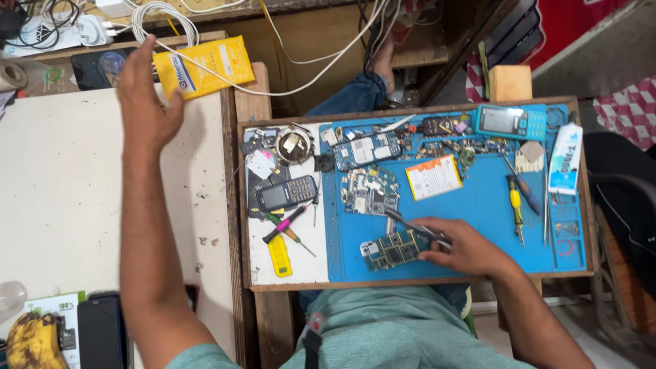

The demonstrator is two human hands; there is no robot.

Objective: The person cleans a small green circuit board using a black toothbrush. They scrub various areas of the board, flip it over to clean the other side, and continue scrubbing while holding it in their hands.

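Your right hand (465, 249) pinches tweezers (417, 227) against the circuit board (393, 249), which lies flat on the blue mat (478, 205) so it stays steady. Your left hand (145, 96), open and empty, reaches over the table (61, 191) toward the yellow packet (205, 66).

Only one view: head cam, worn by the person, looked almost straight down from approx. arm's reach, w/ the person's green shirt at the bottom edge and the far side of the bench at the top. Frame took in the blue work mat (478, 205) right of centre, the white table (61, 198) on the left, and both forearms reaching up into shot (left hand (147, 96) high, right hand (458, 247) low). No second cam, so no shared area.
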